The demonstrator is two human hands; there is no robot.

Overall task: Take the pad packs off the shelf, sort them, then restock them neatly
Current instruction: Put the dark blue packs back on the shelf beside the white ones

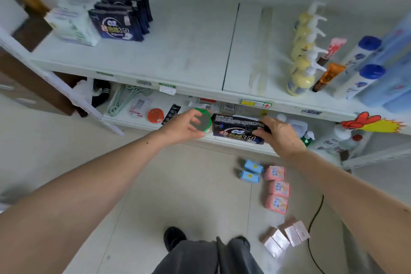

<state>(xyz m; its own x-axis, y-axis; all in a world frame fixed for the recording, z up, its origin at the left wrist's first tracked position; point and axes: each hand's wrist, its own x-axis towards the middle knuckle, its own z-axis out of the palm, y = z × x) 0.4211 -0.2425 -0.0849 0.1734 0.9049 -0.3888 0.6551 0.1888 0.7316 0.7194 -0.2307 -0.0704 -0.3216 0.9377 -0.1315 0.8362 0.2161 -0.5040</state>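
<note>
Shelf [178, 51]: a white upper shelf runs across the view. Its middle is bare, and a seam splits it right of centre.
Stocked row: at the shelf's back-left corner stands a file of dark navy pad packs [120, 22], upright with faces forward. Pale green-white packs [73, 26] stand just beside them on the left.
Floor piles: on the floor tiles [178, 184] below the shelf's right half lie sorted groups: pink packs [278, 189] in a column, two blue packs [251, 171] beside them, and pale pink boxes [287, 236] nearest my feet.
Pack in hand: one navy pad pack [238, 129], matching the stocked row, is held in front of the lower shelf's front edge.
Right grip [280, 135]: my right hand pinches the pack's right end, fingers curled over its top edge.
Left grip [184, 127]: my left hand is wide and holds nothing, with fingers relaxed near the pack's left end.
Step in hand, as I judge it: carry this pack up to the navy row.
Doing it well: steady the left end with my free hand, keep the printed face forward, set the pack upright at the front of the file, flush with its neighbours, and avoid toppling them.
</note>
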